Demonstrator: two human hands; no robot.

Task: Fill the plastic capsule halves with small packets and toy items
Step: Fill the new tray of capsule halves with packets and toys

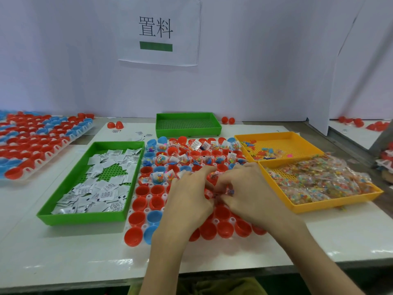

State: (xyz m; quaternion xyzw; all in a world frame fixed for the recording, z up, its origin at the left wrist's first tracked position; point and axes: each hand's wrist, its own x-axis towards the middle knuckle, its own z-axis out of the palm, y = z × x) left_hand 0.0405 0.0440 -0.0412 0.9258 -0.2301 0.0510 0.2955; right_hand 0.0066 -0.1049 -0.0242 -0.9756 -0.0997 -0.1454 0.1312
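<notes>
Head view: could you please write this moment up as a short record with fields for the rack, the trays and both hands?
Capsule rack: centre; far rows filled, near red and blue halves unfilled
Left green tray: white packets
Back green tray: nothing visible inside
Far orange tray: a few toy pieces
Near orange tray: heaped bead packets
Left hand: over rack, fingers curled; grip unclear
Right hand: over rack, fingers curled; grip unclear
Second rack: far left, holds capsule halves
</notes>
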